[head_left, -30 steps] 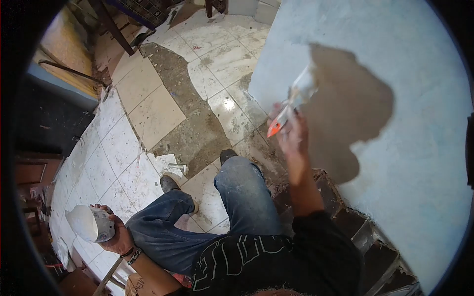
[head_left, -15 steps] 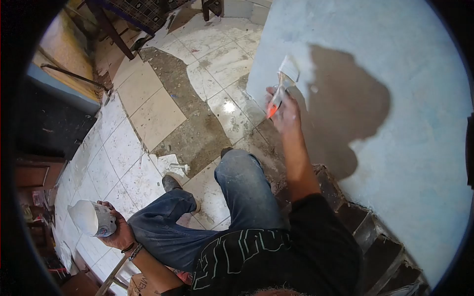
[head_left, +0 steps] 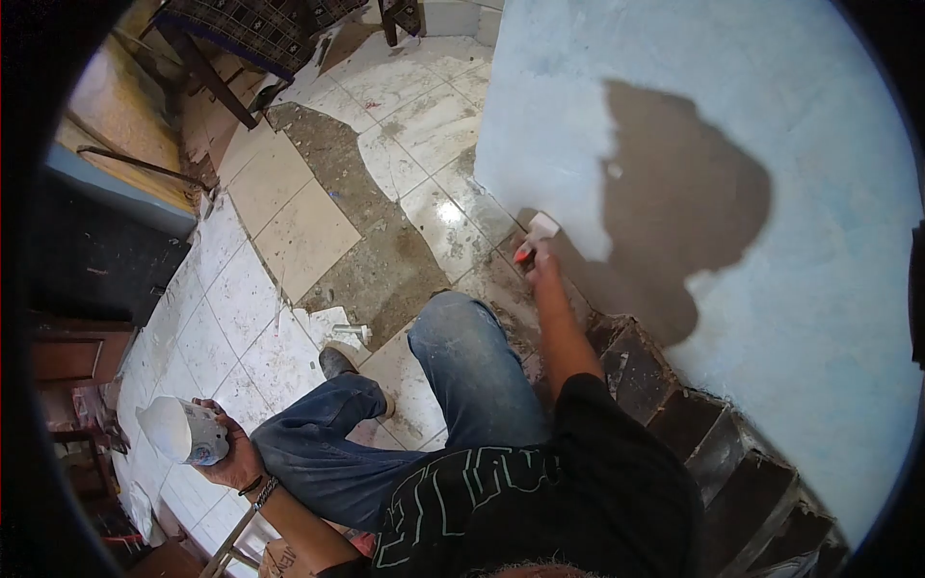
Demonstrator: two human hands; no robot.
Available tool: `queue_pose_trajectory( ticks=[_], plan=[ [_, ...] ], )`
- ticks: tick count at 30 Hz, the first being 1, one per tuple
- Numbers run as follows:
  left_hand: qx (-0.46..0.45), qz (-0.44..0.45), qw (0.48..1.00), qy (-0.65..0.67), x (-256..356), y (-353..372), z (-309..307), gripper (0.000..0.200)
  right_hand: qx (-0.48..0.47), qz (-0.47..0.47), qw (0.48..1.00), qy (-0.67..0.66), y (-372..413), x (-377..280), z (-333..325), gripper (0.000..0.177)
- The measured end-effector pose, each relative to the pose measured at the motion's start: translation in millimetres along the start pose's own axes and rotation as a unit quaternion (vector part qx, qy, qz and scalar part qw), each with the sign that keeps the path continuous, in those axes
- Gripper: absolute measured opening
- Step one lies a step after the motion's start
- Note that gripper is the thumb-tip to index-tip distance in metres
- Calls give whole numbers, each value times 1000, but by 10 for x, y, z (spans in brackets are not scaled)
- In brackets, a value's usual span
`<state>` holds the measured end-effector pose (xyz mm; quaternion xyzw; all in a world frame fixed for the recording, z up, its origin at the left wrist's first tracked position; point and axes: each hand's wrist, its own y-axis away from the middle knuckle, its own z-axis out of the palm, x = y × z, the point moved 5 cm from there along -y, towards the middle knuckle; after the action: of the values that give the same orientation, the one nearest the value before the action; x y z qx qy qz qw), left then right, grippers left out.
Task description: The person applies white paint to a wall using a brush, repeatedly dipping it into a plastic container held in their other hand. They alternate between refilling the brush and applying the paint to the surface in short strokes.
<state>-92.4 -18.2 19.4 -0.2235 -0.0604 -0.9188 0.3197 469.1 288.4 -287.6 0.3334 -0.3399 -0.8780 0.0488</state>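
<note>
My right hand point(head_left: 541, 266) grips a paintbrush point(head_left: 535, 236) with an orange handle and white bristles. The bristles touch the low left part of the pale blue wall point(head_left: 809, 193), at the edge of a brown unpainted patch point(head_left: 674, 202). My left hand point(head_left: 226, 453) is held out to the lower left and holds a white paint container point(head_left: 178, 431), tilted with its white inside showing. My legs in blue jeans point(head_left: 462, 376) are bent below me over the tiled floor.
Dark brown tiles point(head_left: 674, 395) line the wall's base. The floor point(head_left: 289, 222) has white and beige tiles with bare grey patches. A small white object point(head_left: 349, 330) lies near my shoe. Furniture legs point(head_left: 207, 67) stand at the top left, a dark opening point(head_left: 87, 250) at the left.
My right hand has swept the brush downward along the wall, from the upper edge of the brown patch to its lower left. Fresh pale paint covers more of the patch's left side. My left hand stayed still.
</note>
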Motion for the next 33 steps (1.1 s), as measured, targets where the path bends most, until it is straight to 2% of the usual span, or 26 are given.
queue_pose_trajectory(
  ticks=[2, 3, 9, 12, 15, 18, 20, 22, 25, 27, 28, 29, 31, 33],
  plan=[
    [-2, 0, 1000, 7, -16, -13, -3, 75, -50, -36, 998, -18, 281, -420, 397, 21],
    [-4, -1, 1000, 11, -29, -14, 6, 76, -90, -52, 994, -21, 556, -606, 658, 23],
    [-15, -19, 998, 50, -124, -4, 121, 75, -196, -215, 957, -10, 2249, -1371, 1900, 25],
    [-23, -13, 998, 61, -109, -8, 132, 73, -219, -316, 917, 107, 2781, -1518, 2114, 24],
    [-14, -4, 998, 60, -68, 18, 116, 72, -185, -310, 926, 112, 2447, -1473, 1924, 22],
    [2, 4, 998, 63, -55, 9, 82, 71, -135, -308, 928, 161, 1477, -1094, 1199, 33],
    [6, 8, 998, 66, -66, 8, 88, 70, -35, -183, 963, 194, 1098, -617, 735, 32],
    [7, 9, 998, 67, -86, -1, 122, 68, -77, -113, 977, 164, 1218, -393, 710, 32],
    [-7, 7, 996, 84, -151, 41, 234, 67, -49, -72, 994, 62, 1311, -477, 962, 17],
    [-12, 4, 996, 85, -164, 37, 275, 67, -74, -148, 981, 101, 1006, -896, 1183, 17],
    [-9, 1, 997, 77, -179, 26, 251, 68, -122, -175, 976, 51, 1306, -1172, 1503, 18],
    [-6, 0, 998, 68, -185, 13, 228, 68, -170, -202, 965, 1, 1807, -1482, 1920, 27],
    [-9, -3, 997, 79, -173, -4, 188, 68, -236, -225, 945, 18, 2359, -1761, 2395, 26],
    [-5, 0, 997, 83, -159, -8, 146, 68, -276, -296, 912, 72, 2911, -1968, 2722, 26]
  ],
)
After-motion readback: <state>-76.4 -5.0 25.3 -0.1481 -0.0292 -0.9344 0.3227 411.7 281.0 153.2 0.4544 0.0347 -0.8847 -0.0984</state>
